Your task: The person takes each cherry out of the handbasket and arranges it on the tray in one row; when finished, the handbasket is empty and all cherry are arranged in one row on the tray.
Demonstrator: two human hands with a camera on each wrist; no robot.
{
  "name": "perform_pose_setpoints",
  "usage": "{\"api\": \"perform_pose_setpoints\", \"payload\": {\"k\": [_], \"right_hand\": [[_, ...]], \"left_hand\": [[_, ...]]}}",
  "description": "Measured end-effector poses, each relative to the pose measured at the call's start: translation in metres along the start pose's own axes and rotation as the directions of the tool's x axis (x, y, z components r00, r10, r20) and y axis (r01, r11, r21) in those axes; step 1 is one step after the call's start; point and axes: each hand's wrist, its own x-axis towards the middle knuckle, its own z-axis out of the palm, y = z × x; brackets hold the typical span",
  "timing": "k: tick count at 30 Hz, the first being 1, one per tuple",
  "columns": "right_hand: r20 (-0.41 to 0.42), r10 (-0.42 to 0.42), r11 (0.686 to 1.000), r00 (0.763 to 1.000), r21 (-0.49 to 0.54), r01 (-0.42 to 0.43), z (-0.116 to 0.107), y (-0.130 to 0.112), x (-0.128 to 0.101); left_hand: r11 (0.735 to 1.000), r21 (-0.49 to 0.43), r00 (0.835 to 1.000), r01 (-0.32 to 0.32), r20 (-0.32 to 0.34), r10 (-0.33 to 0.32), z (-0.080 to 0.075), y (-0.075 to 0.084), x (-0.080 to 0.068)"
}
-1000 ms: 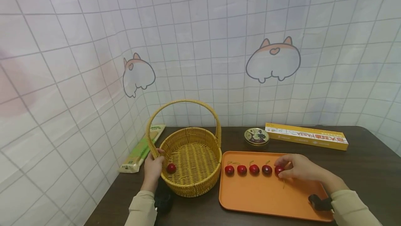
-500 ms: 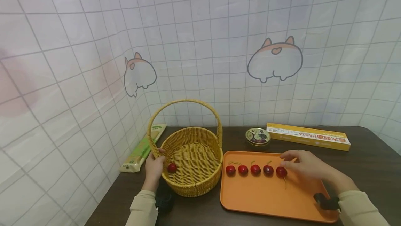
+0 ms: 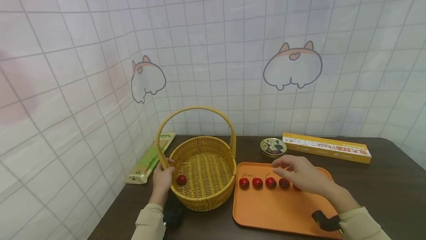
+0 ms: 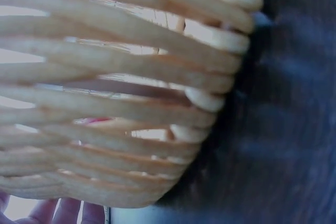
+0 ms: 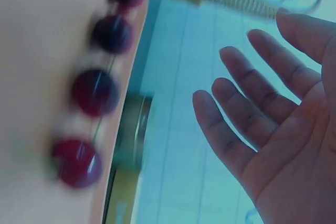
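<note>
Cherries: 1 pc in wicker basket [image 3: 203, 173], near its L wall [image 3: 181, 179]; 5 pcs in a row on orange tray [image 3: 276, 210], the rightmost partly hidden under your R hand [image 3: 304, 175]. Your R hand hovers over that row, fingers spread and relaxed, holding nothing. Your L hand [image 3: 162, 179] grips the basket rim, fingers curled round it. Judged progress: approx. 1 of 6 moved, 5 left on tray. Also on table [image 3: 392, 188]: round tin [image 3: 273, 146], yellow box [image 3: 327, 147], green packet [image 3: 149, 160].

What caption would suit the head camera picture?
Left hand grips the wicker basket; right hand hovers open over cherries on an orange tray.
</note>
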Motion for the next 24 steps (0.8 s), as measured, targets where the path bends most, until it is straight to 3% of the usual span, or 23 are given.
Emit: {"api": "perform_pose_setpoints", "payload": {"k": [6,12,20,24], "right_hand": [[0.063,-0.127,0.989,0.99,0.085,0.122,0.038,-0.034,0.027],[0.109,-0.195,0.963,0.975,0.208,0.169,0.079,-0.059,0.05],[-0.041,-0.25,0.958,0.967,0.133,0.253,0.11,-0.074,0.072],[0.03,-0.236,0.964,0.971,0.133,0.231,0.12,-0.083,0.08]], "left_hand": [[1.0,0.006,1.0,0.006,-0.007,-0.006,-0.002,-0.001,0.001],[1.0,0.004,1.0,-0.006,-0.012,0.006,-0.003,-0.006,0.001],[1.0,0.015,0.999,-0.027,-0.021,0.027,0.0,-0.004,0.002],[1.0,0.013,0.999,-0.024,-0.024,0.024,0.001,-0.003,0.002]]}}
